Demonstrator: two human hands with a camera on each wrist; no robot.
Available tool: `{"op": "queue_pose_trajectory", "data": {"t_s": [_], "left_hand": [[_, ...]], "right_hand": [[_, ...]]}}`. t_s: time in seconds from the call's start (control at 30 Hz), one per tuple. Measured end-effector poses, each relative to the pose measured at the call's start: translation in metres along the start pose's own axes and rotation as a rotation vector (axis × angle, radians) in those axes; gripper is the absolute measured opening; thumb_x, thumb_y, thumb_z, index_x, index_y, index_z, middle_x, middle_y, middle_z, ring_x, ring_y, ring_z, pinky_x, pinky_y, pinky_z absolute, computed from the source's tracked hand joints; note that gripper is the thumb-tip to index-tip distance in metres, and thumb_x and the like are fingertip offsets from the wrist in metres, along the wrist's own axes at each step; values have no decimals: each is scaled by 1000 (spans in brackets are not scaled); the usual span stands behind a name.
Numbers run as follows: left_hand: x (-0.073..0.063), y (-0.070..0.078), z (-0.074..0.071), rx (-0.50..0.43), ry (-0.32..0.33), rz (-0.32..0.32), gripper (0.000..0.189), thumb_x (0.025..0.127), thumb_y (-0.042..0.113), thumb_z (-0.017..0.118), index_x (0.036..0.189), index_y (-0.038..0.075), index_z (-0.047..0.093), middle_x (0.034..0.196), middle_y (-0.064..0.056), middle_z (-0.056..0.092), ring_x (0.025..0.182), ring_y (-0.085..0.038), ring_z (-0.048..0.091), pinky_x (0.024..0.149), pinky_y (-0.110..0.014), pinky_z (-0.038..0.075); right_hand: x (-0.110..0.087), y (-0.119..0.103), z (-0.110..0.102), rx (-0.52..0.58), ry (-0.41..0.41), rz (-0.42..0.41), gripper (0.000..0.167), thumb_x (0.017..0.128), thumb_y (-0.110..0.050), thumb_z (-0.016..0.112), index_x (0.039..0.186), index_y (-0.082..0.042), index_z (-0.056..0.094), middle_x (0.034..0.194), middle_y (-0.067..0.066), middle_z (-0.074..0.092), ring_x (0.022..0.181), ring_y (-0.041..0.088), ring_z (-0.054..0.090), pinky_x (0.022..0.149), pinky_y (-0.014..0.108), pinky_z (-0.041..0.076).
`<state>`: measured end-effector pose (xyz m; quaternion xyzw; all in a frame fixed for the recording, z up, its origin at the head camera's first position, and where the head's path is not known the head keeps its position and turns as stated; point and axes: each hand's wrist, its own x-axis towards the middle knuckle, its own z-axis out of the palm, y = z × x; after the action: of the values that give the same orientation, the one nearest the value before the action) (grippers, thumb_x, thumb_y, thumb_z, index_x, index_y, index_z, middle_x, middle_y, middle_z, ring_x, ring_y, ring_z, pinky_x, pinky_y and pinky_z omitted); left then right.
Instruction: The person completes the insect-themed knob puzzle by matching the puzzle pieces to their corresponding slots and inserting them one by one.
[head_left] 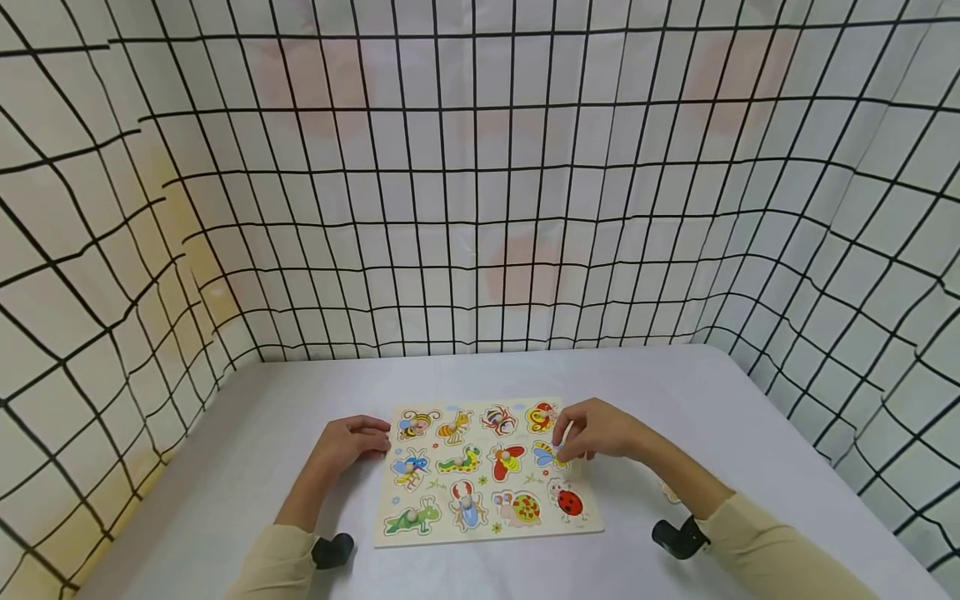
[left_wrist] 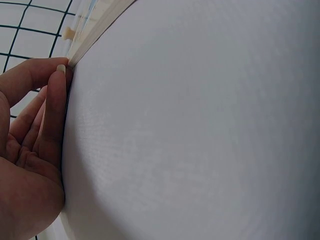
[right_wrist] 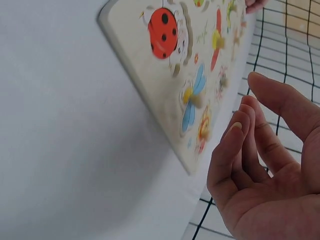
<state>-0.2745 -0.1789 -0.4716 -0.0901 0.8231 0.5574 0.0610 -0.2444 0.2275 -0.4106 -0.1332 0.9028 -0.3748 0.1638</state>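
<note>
A wooden peg puzzle board (head_left: 480, 537) with bug pictures lies flat on the white table. My left hand (head_left: 352, 442) rests at its left edge; in the left wrist view its fingertips (left_wrist: 61, 75) touch that edge. Above the right edge is my right hand (head_left: 600, 431), over the blue-winged insect piece (head_left: 545, 454). The right wrist view shows thumb and fingers apart with nothing between them, and that insect piece (right_wrist: 191, 97) seated with its knob up. A ladybug picture (right_wrist: 163, 34) sits in a recess without a visible knob.
Part of a loose piece (head_left: 670, 492) shows on the table beside my right forearm, which hides the rest. White walls with a black grid (head_left: 480, 192) enclose the table at the back and sides. A black wrist camera (head_left: 678, 540) sits at each sleeve.
</note>
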Motion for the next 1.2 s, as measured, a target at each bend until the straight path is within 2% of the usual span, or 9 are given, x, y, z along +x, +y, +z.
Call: {"op": "queue_pose_trajectory", "data": {"t_s": [0.33, 0.53, 0.77, 1.2], "left_hand": [[0, 0, 0, 5, 0, -3, 26, 87, 12, 77, 111, 5, 75, 100, -9, 76, 75, -18, 67, 70, -25, 55], [-4, 2, 0, 2, -2, 15, 26, 87, 11, 77, 111, 3, 74, 100, -10, 76, 75, -17, 67, 69, -25, 55], [-5, 3, 0, -1, 5, 8, 26, 87, 11, 77, 111, 4, 74, 99, -9, 77, 74, -17, 67, 70, -24, 54], [1, -1, 0, -3, 8, -1, 25, 86, 12, 78, 109, 5, 75, 101, -9, 76, 75, -19, 68, 71, -25, 56]], "right_hand": [[-15, 21, -26, -10, 34, 80, 21, 82, -19, 81, 97, -8, 71, 76, 1, 68, 73, 19, 61, 67, 34, 53], [-24, 34, -41, -4, 1, 95, 24, 85, -20, 79, 103, -5, 70, 80, 2, 70, 76, 19, 61, 69, 34, 53], [-33, 50, -57, 24, -26, 120, 25, 87, -18, 78, 105, -3, 68, 83, 4, 71, 76, 20, 61, 70, 34, 53], [-53, 82, -78, 45, -72, 146, 22, 88, -17, 75, 101, -2, 66, 83, 4, 66, 77, 21, 60, 68, 35, 54]]}}
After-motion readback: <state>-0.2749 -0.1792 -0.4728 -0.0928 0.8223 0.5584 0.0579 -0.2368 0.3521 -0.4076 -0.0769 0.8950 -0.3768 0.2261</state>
